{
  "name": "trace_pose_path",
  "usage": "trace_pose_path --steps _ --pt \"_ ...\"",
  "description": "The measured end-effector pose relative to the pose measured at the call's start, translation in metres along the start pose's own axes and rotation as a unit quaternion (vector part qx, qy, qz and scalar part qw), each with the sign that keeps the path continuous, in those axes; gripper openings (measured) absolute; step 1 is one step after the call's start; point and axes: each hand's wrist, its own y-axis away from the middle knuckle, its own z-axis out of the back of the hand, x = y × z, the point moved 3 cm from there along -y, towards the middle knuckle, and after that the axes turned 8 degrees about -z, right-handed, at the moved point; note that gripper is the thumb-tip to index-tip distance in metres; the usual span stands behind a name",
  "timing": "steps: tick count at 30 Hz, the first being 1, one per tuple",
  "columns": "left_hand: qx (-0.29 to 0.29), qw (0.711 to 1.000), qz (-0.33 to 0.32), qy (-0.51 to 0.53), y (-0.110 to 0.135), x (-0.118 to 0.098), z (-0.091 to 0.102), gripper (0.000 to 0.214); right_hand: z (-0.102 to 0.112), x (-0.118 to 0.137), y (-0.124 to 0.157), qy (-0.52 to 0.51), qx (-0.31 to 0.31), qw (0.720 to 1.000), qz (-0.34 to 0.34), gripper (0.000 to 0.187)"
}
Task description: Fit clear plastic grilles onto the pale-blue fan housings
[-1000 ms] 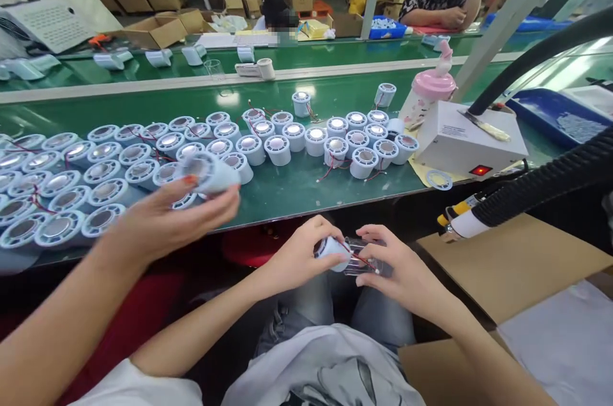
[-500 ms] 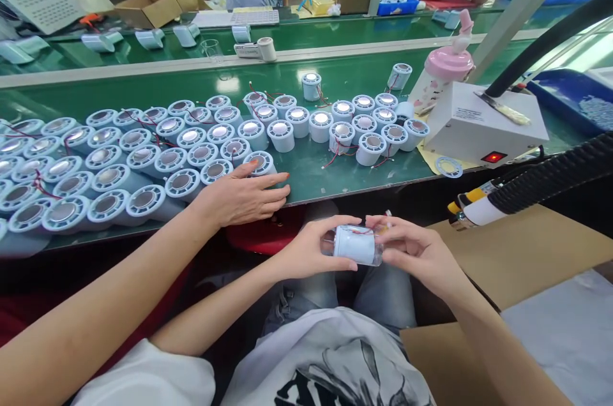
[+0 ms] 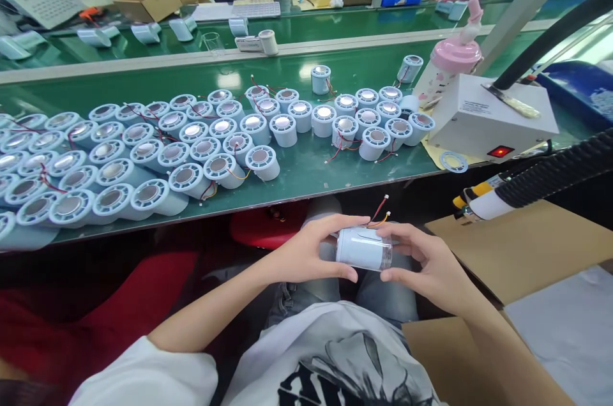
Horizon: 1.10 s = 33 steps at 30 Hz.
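Note:
Between my two hands, above my lap, lies a light-blue cylinder (image 3: 363, 248) on its side, with a clear sleeve showing at its right end. My left hand (image 3: 320, 249) grips its left end, thumb below and fingers over the top. My right hand (image 3: 417, 259) holds the right end, thumb low and fingers on the upper side. Thin red and yellow wires (image 3: 380, 211) with small white plugs stick up behind it. On the bench ahead stand many similar light-blue cylinders (image 3: 262, 163) with ringed tops and round metallic discs; several have loose wires.
A white box with a lit red switch (image 3: 500, 151) stands right on the green bench (image 3: 306, 170), beside a pink-lidded bottle (image 3: 453, 58). A black ribbed hose (image 3: 550, 173) crosses at right above cardboard (image 3: 527, 253). A red stool (image 3: 261, 227) is under the bench edge. People work across the line.
The co-worker's arm that reached in from the left to the cylinders is gone. The cylinder in my hands has turned, and its wires now stand up. The person opposite has straightened up.

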Motion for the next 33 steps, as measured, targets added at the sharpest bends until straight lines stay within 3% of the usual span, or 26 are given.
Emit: trace_pose_path --steps 12,24,33 --pt "0.015 0.994 -0.088 -0.057 0.002 -0.002 0.002 0.079 -0.004 -0.008 0.001 -0.138 0.036 0.985 -0.098 0.040" --pt "0.027 0.991 -0.108 -0.079 0.003 -0.007 0.003 0.077 -0.015 -0.015 -0.003 -0.235 0.019 0.952 -0.194 0.042" --pt "0.039 0.990 -0.113 -0.069 0.003 -0.005 0.003 0.078 -0.024 -0.015 -0.004 -0.278 0.039 0.926 -0.251 0.050"
